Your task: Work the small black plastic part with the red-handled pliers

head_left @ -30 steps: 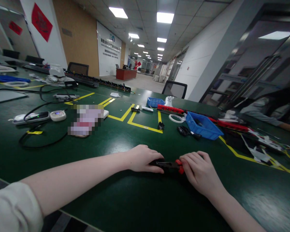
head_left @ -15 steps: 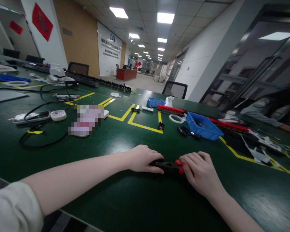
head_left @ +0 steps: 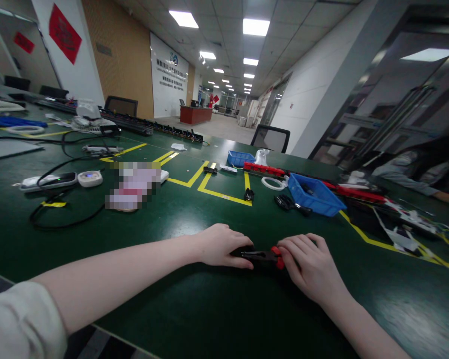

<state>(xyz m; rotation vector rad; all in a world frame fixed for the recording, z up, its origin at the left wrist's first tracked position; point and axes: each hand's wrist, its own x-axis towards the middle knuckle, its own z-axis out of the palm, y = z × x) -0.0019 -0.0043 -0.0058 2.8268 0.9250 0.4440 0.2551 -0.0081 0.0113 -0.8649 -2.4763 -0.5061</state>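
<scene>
My right hand (head_left: 310, 267) is closed around the red handles of a pair of long-nose pliers (head_left: 262, 256), which lie low over the green table (head_left: 194, 309). Their dark jaws point left, toward my left hand (head_left: 224, 247). Thumb and fingers of the left hand are bent round a small black part (head_left: 241, 251), mostly hidden by the fingers. The plier tips reach this part; whether they clamp it cannot be made out.
Ahead lie black parts (head_left: 284, 202) beside a blue bin (head_left: 316, 195), a white ring (head_left: 272, 184) and a red rail (head_left: 265, 168). On the left are a blurred-out phone (head_left: 132, 187), a small white round device (head_left: 90, 178) and black cables (head_left: 65, 224). Another person's arm (head_left: 411, 174) rests far right.
</scene>
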